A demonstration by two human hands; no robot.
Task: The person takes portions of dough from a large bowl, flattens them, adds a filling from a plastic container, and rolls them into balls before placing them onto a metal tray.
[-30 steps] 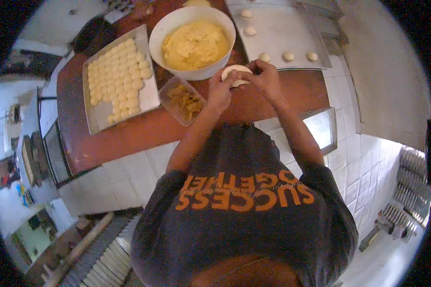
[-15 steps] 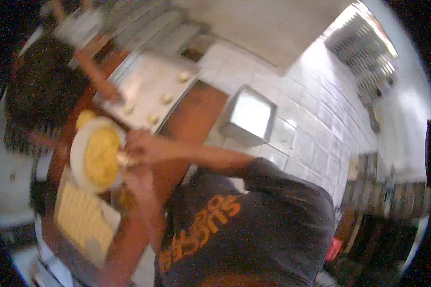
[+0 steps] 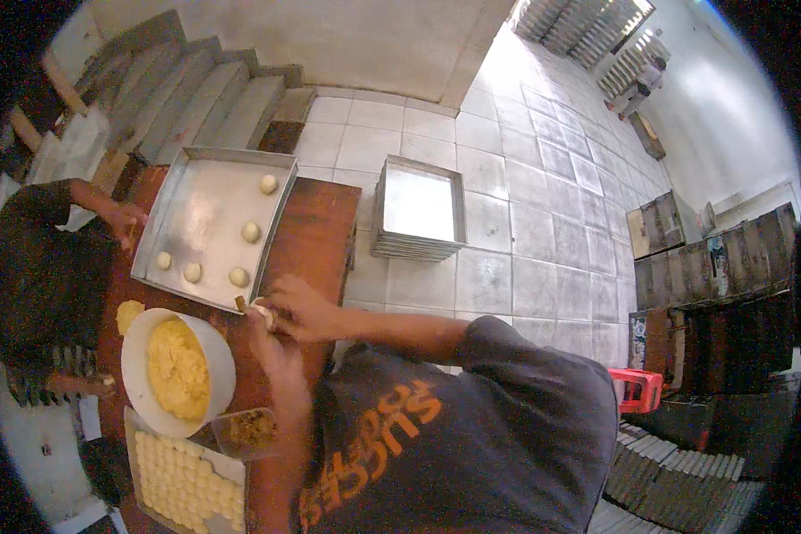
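My left hand [image 3: 279, 351] and my right hand [image 3: 301, 309] are together beside the near corner of a metal baking tray [image 3: 206, 200]. Their fingers pinch a small piece of pale dough [image 3: 263, 313], partly hidden by them. A small brown thing [image 3: 240, 304] sticks out by the fingertips; I cannot make out what it is. Several round dough balls [image 3: 250, 232] lie apart on the tray. Left of my hands stands a white bowl [image 3: 222, 356] of yellow dough-like mass [image 3: 178, 369]. A clear container [image 3: 245, 433] with brown crumbly stuff sits beside my left forearm.
Rows of pale yellow balls [image 3: 173, 481] fill a second tray at the lower left of the brown table [image 3: 316, 231]. A co-worker's hand [image 3: 126, 222] is at the baking tray's left edge. Stacked trays [image 3: 420, 209] stand on the tiled floor, with concrete steps [image 3: 196, 102] behind.
The view has swung and sharpened. My hands, still together at the dough, have moved from the bowl's rim to the baking tray's corner. The co-worker's hand has drawn back from over the tray.
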